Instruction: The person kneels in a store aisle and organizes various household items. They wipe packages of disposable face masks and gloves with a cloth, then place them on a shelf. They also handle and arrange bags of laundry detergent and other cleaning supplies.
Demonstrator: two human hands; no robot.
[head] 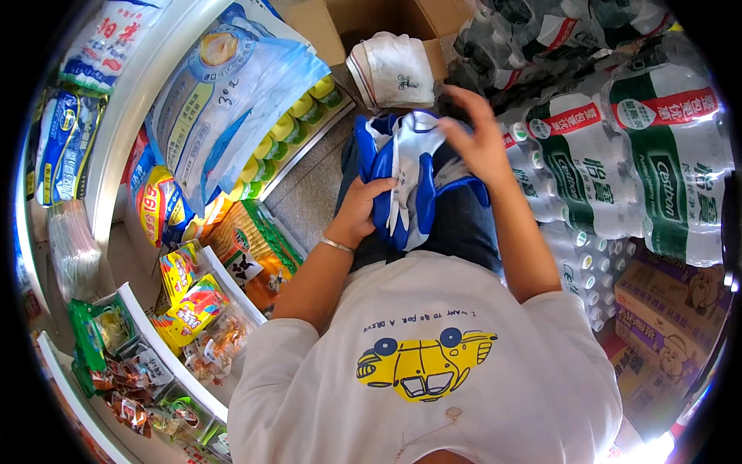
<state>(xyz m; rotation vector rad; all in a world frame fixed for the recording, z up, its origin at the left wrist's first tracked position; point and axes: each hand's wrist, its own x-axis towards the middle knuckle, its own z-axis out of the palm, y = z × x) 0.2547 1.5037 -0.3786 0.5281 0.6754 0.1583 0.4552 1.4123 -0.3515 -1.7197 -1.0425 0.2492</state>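
A bundle of blue and white coated work gloves lies over my thighs. My left hand grips its lower left side, with the thumb across the white fabric. At the bundle's upper right, my right hand is raised with fingers spread and slightly blurred; nothing shows in it, and whether a fingertip touches the gloves I cannot tell. Just beyond the gloves is a folded white towel with a small dark bicycle print, beside an open cardboard box.
Shrink-wrapped water bottle packs are stacked at the right, above printed cartons. Shelves at the left hold packaged snacks, a large blue plastic bag and green-yellow bottles. Grey floor tiles show between the shelves and my legs.
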